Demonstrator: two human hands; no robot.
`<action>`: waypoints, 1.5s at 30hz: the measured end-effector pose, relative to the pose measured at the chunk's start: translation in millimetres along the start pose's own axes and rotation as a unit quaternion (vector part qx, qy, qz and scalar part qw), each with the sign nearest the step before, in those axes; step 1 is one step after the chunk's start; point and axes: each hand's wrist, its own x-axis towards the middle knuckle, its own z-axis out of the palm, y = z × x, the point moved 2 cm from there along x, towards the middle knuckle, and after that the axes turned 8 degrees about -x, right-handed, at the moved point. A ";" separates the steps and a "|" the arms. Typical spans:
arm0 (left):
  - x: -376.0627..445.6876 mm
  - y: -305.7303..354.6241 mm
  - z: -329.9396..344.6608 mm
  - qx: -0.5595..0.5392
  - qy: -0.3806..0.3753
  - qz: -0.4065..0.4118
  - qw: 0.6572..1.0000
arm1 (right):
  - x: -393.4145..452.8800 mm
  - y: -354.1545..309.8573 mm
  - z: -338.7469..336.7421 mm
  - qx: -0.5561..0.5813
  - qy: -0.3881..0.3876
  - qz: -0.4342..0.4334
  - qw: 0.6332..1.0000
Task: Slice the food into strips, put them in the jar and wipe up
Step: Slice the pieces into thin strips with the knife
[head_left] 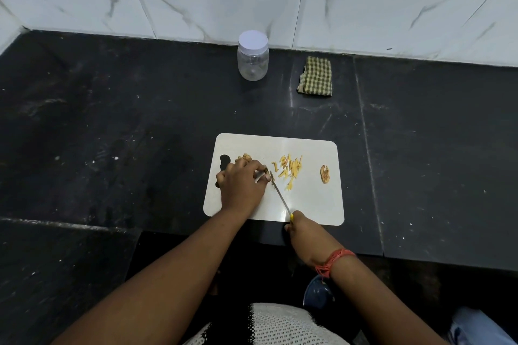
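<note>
A white cutting board (308,204) lies on the black counter. My left hand (242,183) pins a small brown piece of food (265,169) against the board with curled fingertips. My right hand (298,225) grips the yellow handle of a thin knife (280,196), whose blade tip sits beside that piece. A pile of yellow strips (290,168) lies right of the blade. A peel scrap (325,173) rests near the board's right edge, and more scraps (244,157) lie behind my left hand. The clear jar (253,60), its white lid on, stands at the back by the wall.
A folded green checked cloth (316,76) lies right of the jar by the marble wall (364,0). The black counter (126,126) stretches left and right of the board; its front edge runs just below the board.
</note>
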 end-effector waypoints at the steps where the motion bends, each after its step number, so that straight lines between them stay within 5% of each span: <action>1: 0.3 0.1 -0.1 -0.001 -0.002 -0.001 1.000 | -2.3 1.8 0.4 0.001 0.001 0.000 1.000; 8: -0.5 -2.0 -3.0 -0.009 -0.014 0.004 1.000 | -13.5 2.9 0.9 0.266 -0.037 0.068 0.961; 22: 1.2 0.3 -4.5 -0.060 0.003 -0.026 0.998 | 17.3 -21.4 -21.7 0.085 0.036 0.017 0.996; 25: 1.5 0.5 -5.1 -0.069 -0.001 -0.031 0.997 | 18.5 -21.6 -23.0 0.126 0.052 0.025 0.990; 29: 1.3 1.1 -6.2 -0.068 -0.004 -0.031 0.997 | 16.8 -18.9 -18.3 0.298 -0.034 0.077 0.951; 35: 1.3 0.4 -6.4 -0.063 -0.001 -0.028 0.998 | 18.1 -21.6 -22.5 0.116 0.021 0.026 0.993; 45: 3.2 -1.2 -4.1 -0.057 0.007 -0.022 0.998 | 23.7 -25.1 -20.8 0.065 0.033 0.019 0.997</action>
